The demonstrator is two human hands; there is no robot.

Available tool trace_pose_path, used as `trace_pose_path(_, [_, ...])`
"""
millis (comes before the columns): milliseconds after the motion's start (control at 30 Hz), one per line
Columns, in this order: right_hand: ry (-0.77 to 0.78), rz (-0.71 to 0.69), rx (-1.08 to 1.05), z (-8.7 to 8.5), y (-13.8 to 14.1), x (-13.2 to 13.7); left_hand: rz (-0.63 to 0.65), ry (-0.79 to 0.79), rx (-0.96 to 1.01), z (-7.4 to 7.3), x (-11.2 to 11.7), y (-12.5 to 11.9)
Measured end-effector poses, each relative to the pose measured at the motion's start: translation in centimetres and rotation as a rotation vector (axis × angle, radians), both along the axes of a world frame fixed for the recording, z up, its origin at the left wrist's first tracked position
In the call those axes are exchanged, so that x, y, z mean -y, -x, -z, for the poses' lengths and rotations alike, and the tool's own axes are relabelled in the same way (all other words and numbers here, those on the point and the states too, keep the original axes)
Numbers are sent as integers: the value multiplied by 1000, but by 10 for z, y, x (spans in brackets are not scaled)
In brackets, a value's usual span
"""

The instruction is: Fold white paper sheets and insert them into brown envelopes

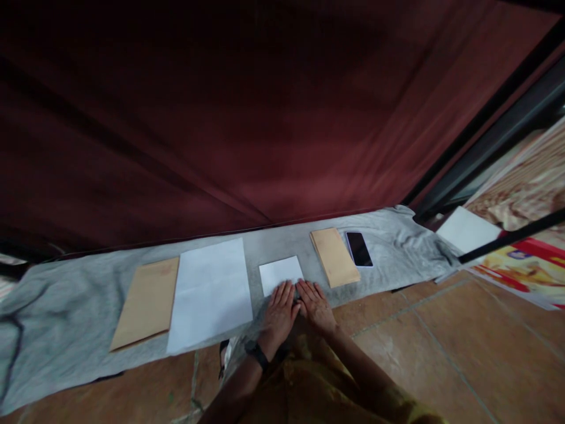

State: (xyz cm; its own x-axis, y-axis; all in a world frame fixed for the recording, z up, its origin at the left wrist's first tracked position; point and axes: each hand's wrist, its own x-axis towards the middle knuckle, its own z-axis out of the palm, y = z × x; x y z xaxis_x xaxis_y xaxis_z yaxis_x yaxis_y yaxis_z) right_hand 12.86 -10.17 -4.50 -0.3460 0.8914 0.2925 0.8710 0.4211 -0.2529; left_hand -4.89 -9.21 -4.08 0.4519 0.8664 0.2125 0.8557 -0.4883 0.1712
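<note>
My left hand (279,312) and my right hand (316,304) lie flat side by side on the near edge of a small folded white paper (281,272), fingers stretched forward and pressing it onto a grey cloth (57,318). A dark band sits on my left wrist. Left of the small paper lies a larger white sheet (210,291), and beyond that a big brown envelope (146,301). To the right rest a smaller brown envelope (334,257) and a black phone (359,249), screen up.
The grey cloth runs across a tiled floor (441,335) below a dark red curtain (247,118). At far right are a white sheet (468,229), a black bar (512,237) and colourful printed packaging (525,265).
</note>
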Motion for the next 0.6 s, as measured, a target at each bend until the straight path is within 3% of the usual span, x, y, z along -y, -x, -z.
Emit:
trace_pose_path(133, [2,-1,3,1,0,-1,-45,9,-3,0,9,-4])
trace_pose_path(467, [-13,7,-22,-1,1,0,-226,49,-35,-3,27,37])
trace_pose_path(600, [-35,9,-31,0,1,1,-306,103,145,-6,22,42])
